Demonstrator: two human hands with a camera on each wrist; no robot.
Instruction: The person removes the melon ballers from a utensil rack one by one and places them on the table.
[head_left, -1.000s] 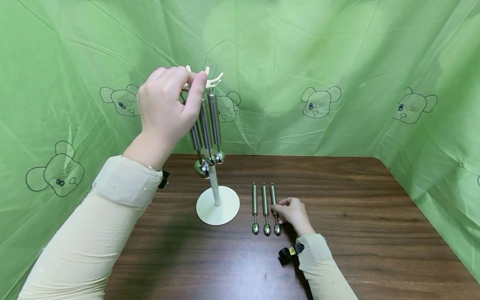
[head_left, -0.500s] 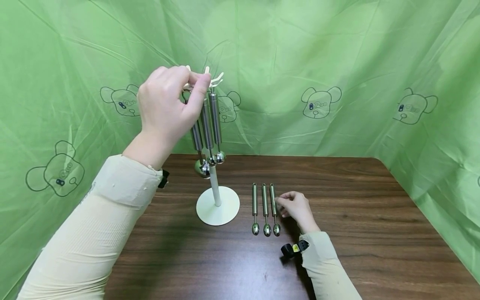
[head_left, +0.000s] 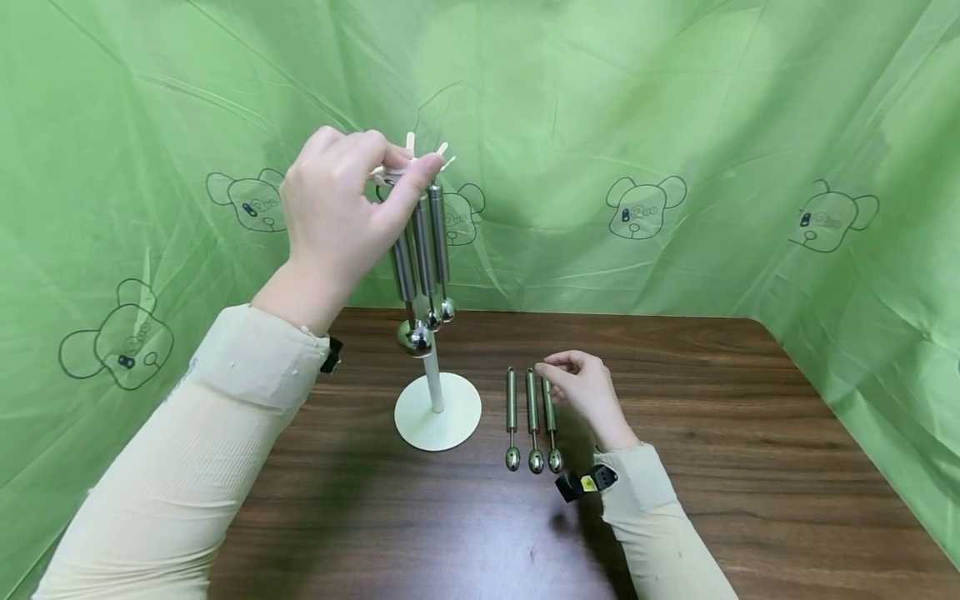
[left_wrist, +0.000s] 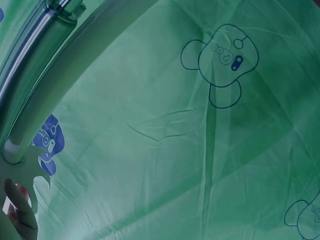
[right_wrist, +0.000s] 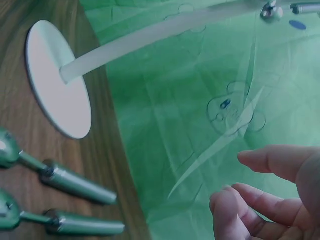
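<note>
My left hand (head_left: 337,196) pinches the hooked top (head_left: 411,143) of a white stand, whose round base (head_left: 437,427) rests on the table. Several steel melon ballers (head_left: 423,250) hang from the hooks, handles up and ball ends down. In the left wrist view, fingertips (left_wrist: 22,210) show at the stand's top, beside a steel handle (left_wrist: 37,55). Three more melon ballers (head_left: 532,408) lie side by side right of the base. My right hand (head_left: 588,387) hovers at the upper end of the rightmost handle; in the right wrist view its thumb and fingers (right_wrist: 280,162) are apart, holding nothing.
The brown wooden table (head_left: 712,417) ends at a green curtain (head_left: 555,100) with printed bear heads, which also closes in both sides. The stand's pole (right_wrist: 140,42) rises left of the lying melon ballers.
My right hand has let go of the rightmost melon baller and moved up toward its handle's top end. My left hand has turned the stand's top slightly, swinging the hanging melon ballers to the right.
</note>
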